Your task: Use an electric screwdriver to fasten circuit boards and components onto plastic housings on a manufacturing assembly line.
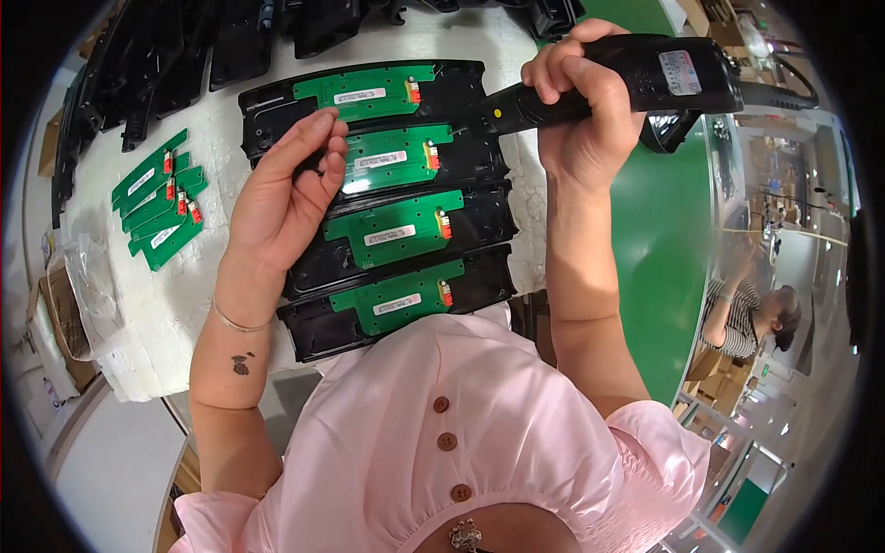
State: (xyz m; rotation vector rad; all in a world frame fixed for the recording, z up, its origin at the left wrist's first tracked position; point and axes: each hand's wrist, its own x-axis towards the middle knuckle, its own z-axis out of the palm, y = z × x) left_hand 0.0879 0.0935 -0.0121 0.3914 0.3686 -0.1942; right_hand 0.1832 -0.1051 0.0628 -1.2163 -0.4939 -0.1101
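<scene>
My right hand is wrapped round a black power screwdriver, which lies nearly level with its nose pointing left. Its tip reaches the right end of the second green circuit board from the far end; whether it touches a screw is too small to tell. Several such boards sit in curved black plastic housings lined up toward me. My left hand hovers over the left part of the second housing, thumb and fingers pinched together. What those fingers hold, if anything, is hidden.
Several loose green circuit boards overlap on the white foam surface at left. Black plastic parts crowd the far edge. A clear plastic bag hangs at the left edge. Beyond the green surface at right, another person sits.
</scene>
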